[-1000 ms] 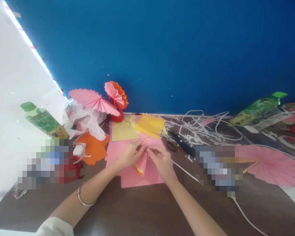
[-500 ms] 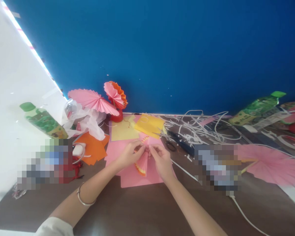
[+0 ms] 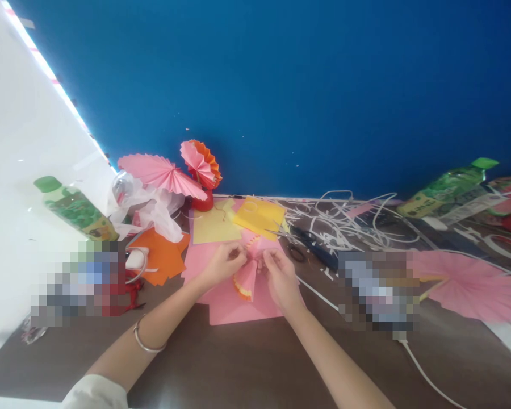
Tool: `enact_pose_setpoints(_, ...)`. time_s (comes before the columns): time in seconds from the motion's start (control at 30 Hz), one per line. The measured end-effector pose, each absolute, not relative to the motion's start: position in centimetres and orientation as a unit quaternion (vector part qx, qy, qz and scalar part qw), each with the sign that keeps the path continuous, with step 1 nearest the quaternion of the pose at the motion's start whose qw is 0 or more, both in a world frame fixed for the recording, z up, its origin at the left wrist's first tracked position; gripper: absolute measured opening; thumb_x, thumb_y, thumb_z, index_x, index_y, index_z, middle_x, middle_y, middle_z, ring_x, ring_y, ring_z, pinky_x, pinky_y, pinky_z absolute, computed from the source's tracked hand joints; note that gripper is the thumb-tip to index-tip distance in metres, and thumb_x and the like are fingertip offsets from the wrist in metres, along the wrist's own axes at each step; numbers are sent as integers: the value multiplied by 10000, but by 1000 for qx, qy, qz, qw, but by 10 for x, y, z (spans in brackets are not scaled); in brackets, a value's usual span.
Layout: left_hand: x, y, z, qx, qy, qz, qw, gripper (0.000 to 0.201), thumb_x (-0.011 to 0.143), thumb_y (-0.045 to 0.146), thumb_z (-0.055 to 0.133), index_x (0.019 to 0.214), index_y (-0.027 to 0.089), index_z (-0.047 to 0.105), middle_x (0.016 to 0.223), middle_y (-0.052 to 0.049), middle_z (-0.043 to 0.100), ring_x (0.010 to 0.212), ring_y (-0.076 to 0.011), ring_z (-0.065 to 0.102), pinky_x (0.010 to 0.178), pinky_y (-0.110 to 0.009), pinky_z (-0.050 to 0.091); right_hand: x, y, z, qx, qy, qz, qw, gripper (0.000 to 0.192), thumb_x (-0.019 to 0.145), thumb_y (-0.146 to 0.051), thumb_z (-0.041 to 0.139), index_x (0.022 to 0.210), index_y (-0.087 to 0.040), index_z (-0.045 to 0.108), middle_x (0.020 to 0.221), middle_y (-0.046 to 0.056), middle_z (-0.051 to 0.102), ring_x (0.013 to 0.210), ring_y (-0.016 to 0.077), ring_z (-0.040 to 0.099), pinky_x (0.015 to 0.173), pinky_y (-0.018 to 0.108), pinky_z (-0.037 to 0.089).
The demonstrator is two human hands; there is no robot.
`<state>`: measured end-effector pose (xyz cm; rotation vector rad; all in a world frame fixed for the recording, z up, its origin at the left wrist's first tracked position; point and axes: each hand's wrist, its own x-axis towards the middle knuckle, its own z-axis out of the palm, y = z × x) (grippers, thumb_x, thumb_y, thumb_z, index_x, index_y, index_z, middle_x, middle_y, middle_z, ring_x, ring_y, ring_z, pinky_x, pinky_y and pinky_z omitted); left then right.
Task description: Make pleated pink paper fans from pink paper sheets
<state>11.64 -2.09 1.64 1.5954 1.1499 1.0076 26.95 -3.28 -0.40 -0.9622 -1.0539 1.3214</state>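
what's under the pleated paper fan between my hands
Pink paper sheets lie under the pleated paper fan, showing past its lower end. What its folds, your left hand and right hand cover can't be seen.

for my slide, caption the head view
Left hand and right hand at a folded paper fan over pink sheets.

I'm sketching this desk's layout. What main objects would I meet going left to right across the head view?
Left green-capped bottle → orange paper sheets → small pleated pink paper with orange-and-yellow edging → dark-handled scissors → large pleated pink paper fan.
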Motion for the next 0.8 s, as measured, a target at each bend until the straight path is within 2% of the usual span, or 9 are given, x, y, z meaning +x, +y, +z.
enact_pose_setpoints(0.3,114,-16,3,539,429,445,572,171,788,264,461,684,148,532,699,-10,553,644,-107,521,619,-242,413,268,-31,0,-387,-390,598,583,194,754,-368,631,683,-200,563,612,-29,497,551,106,441,558,252,373)
enact_pose_setpoints(0.47,113,-15,-1,493,393,447,635,278,803,391,481,698,142,544,552,35,453,485,-66,391,490,-203,316,267,-30,1,-358,-362,633,584,215,732,-366,656,657,-202,539,613,-35,493,551,102,418,575,252,365)
enact_pose_setpoints(0.57,112,-16,1,493,388,434,647,313,822,422,441,716,143,533,524,46,422,438,-57,336,455,-201,281,267,-31,3,-351,-357,645,577,229,725,-367,662,656,-200,522,604,-39,479,547,96,407,568,243,356)
enact_pose_setpoints(0.8,112,-18,9,508,392,440,628,258,825,356,426,648,169,444,599,34,424,521,-68,375,527,-201,338,267,-31,6,-349,-405,635,558,233,774,-371,616,694,-206,474,570,-56,414,499,82,350,498,224,303)
